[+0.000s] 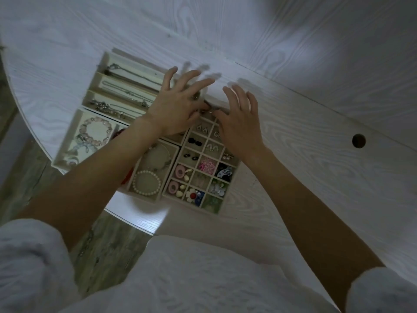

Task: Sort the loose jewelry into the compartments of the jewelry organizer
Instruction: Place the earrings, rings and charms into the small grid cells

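Note:
The jewelry organizer [234,164] lies on the white table as several beige trays. Its gridded tray holds earrings in small cells, among them pink flower earrings [207,166]. A pearl bracelet [146,182] and a pink bead bracelet [96,132] lie in larger trays, and chain necklaces [126,91] in long slots at the far left. My left hand [176,107] and my right hand [239,123] meet over the grid's far end. Thumbs and forefingers pinch a small silver ring [210,111] between them, the other fingers spread.
The white wood-grain table [304,136] has a round cable hole [358,140] at the right. Its curved edge runs along the left, with a grey plank floor [20,177] below. My white sleeves and shirt fill the bottom of the view.

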`<state>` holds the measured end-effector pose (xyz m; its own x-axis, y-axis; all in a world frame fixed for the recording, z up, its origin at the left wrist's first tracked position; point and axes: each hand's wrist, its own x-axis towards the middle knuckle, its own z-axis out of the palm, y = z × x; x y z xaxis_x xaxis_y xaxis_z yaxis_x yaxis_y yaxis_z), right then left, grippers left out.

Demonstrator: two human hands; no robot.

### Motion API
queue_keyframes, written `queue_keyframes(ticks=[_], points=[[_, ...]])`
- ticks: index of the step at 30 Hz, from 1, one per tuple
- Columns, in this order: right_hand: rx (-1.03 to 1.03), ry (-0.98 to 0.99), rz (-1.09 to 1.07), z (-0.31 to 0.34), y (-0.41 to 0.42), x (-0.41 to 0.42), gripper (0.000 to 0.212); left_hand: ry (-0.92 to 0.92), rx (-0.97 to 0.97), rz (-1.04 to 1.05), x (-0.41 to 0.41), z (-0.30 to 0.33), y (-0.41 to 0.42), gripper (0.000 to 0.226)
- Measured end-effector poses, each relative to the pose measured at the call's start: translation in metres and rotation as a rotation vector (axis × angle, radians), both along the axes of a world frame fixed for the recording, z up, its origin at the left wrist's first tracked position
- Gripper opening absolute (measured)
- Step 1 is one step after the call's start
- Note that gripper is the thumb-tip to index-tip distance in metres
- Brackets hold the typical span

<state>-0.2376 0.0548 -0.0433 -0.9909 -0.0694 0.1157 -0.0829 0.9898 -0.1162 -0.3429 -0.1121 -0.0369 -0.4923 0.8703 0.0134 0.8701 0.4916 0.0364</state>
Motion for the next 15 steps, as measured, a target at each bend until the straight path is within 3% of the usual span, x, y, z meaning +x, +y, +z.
queue_keyframes(ticks=[6,10,15], points=[[-0.093,-0.074,-0.060,0.000,-0.005,0.012,0.042,0.006,0.024,0.002,0.003,0.000,-0.003,0.041],[-0.079,-0.055,-0.084,0.001,-0.007,0.013,0.028,0.007,0.042,-0.019,0.007,-0.002,-0.005,0.040],[-0.046,-0.045,-0.080,-0.002,-0.007,0.011,0.029,0.007,0.030,0.008,0.007,-0.005,-0.006,0.041]])
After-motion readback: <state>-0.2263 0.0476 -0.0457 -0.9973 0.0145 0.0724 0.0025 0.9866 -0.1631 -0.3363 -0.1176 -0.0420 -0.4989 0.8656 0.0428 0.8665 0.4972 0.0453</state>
